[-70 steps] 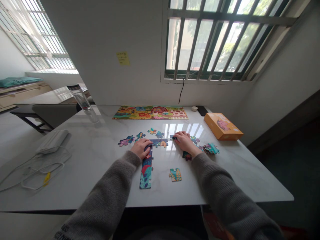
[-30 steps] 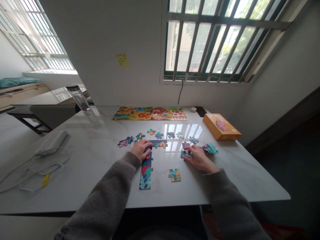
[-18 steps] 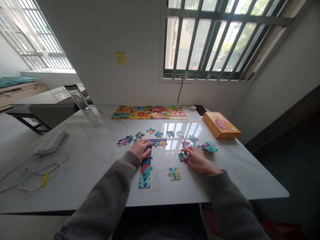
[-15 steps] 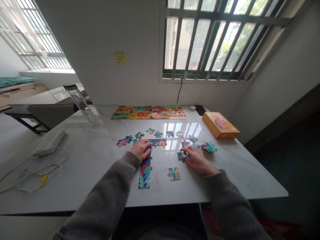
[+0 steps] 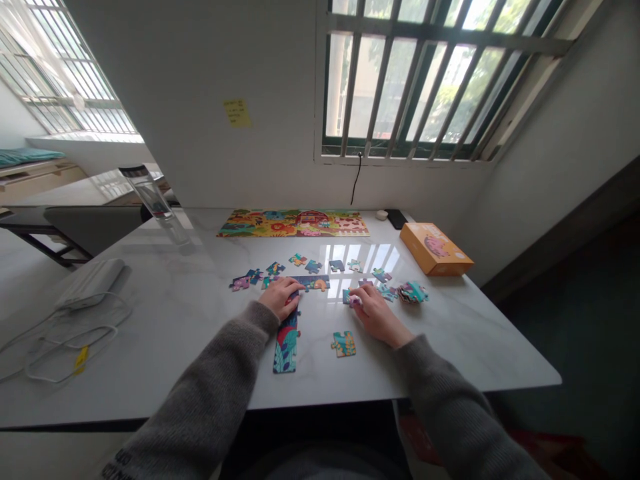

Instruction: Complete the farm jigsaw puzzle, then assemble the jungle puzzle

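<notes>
We're resting a loosely open left hand point(image 5: 280, 298) on the strip point(image 5: 286, 348) mid-bench point(image 5: 165, 287), while our right hand point(image 5: 379, 315), pinching a piece point(image 5: 346, 295), is shifting toward the bench's left edge, apparently narrowing the gap.

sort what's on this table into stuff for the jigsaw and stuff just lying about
For the jigsaw:
jigsaw strip partly under the left hand
jigsaw piece at the right hand
scattered jigsaw pieces
piled jigsaw pieces
orange box, likely the puzzle's

Lying about:
lidded clear bottle
white box-shaped device
black phone-like slab
farm-scene panel, apparently a separate picture
</notes>
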The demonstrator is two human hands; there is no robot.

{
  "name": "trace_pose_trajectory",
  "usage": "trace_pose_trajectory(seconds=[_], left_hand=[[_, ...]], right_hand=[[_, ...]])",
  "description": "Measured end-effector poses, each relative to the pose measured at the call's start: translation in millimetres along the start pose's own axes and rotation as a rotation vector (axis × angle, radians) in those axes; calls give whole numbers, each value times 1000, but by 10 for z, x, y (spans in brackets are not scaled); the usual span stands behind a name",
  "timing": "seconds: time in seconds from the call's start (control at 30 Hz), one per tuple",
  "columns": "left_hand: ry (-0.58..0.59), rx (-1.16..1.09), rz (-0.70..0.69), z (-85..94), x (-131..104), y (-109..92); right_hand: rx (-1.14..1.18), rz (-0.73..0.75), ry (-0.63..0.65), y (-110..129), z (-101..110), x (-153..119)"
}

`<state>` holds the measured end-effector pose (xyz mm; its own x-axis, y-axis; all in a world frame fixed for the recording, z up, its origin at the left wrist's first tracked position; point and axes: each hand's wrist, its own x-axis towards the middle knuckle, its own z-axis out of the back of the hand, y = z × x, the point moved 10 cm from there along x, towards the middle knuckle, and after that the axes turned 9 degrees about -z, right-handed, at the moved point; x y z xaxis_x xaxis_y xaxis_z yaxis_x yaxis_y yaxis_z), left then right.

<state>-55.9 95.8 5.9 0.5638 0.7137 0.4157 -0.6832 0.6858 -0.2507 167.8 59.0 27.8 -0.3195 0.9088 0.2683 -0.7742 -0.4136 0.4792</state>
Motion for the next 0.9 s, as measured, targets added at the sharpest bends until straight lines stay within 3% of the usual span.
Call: trace_pose_trajectory(seconds=[0.17, 0.33, 0.53, 0.63, 0.73, 0.9], left_hand=[[5, -5, -3, -10, -5, -22], [12, 4, -10, -24, -13, -50], [28, -14, -25, -17, 8, -99], [31, -22, -42, 67, 9, -80], [-32, 4, 19, 299, -83, 168], [-161, 132, 268, 750, -558, 956]], right_hand=[[30, 18, 119, 251, -78, -356], [-22, 106, 147, 414, -117, -706], [-2, 126, 140, 353, -34, -902], [11, 106, 140, 295, 13, -951], [29, 104, 136, 272, 45, -973], [41, 97, 144, 305, 49, -961]])
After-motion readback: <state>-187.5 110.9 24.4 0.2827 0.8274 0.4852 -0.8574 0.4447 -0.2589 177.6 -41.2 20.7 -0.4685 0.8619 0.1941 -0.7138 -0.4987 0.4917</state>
